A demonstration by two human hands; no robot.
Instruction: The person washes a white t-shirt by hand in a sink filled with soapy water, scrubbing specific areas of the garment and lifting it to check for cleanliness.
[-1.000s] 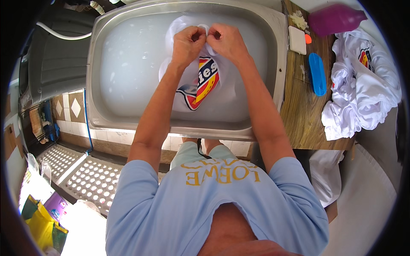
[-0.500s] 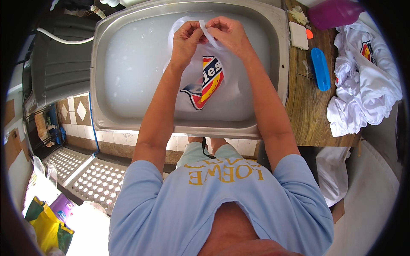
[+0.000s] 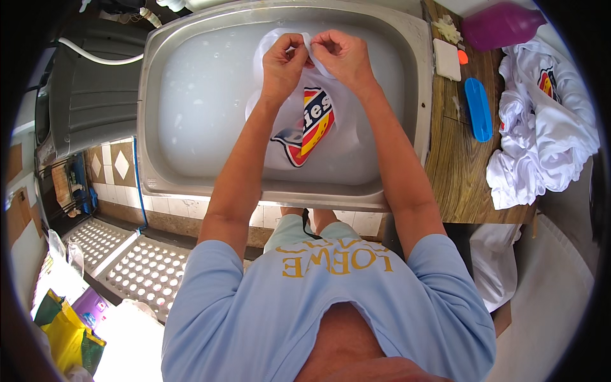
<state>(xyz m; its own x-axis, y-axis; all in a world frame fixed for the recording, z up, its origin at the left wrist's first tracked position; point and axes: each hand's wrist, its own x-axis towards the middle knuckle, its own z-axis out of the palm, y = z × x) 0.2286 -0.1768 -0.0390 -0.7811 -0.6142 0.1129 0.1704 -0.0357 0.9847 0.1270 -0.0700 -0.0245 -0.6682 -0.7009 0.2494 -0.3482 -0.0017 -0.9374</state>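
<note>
A white T-shirt (image 3: 353, 137) with a red, yellow and dark blue print lies partly under cloudy water in a metal sink (image 3: 147, 127). Its collar is lifted above the surface near the sink's far side. My left hand (image 3: 284, 62) pinches one part of that collar, fingers closed. Right beside it, my right hand (image 3: 344, 58) pinches the cloth too, thumb against fingers. The two hands nearly meet, and the band of fabric runs between them. The rest of the shirt floats and spreads below my wrists, its print folded over.
On the wooden counter (image 3: 455, 184) at right are a blue brush (image 3: 478, 109), a white soap bar (image 3: 447, 60), an orange cap (image 3: 463, 57), a purple bottle (image 3: 503, 25) and a heap of white clothes (image 3: 541, 127). A white hose (image 3: 95, 62) reaches the sink from the left.
Both hands have drawn slightly closer together along the collar, still pinching it. The view has shifted a little; the shirt in the water stays nearly where it was.
</note>
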